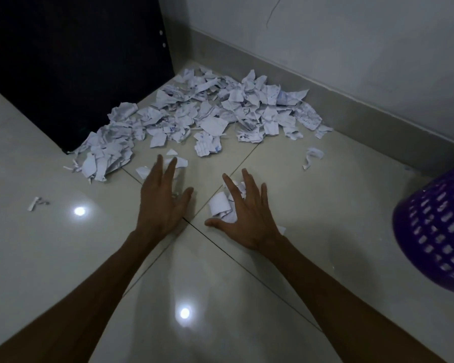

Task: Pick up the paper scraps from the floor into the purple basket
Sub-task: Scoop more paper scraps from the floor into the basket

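Observation:
A large heap of torn white paper scraps lies on the tiled floor in the corner ahead. My left hand is spread flat, fingers straight, over a few loose scraps near the heap's front edge. My right hand is spread open over a small crumpled clump of scraps; the clump shows under its fingers and thumb. The purple basket, with a perforated wall, stands at the right edge, partly cut off by the frame.
A dark panel stands behind the heap at the left. A grey wall with a skirting board runs along the right. Single scraps lie apart at the left and at the right. The glossy floor reflects ceiling lights.

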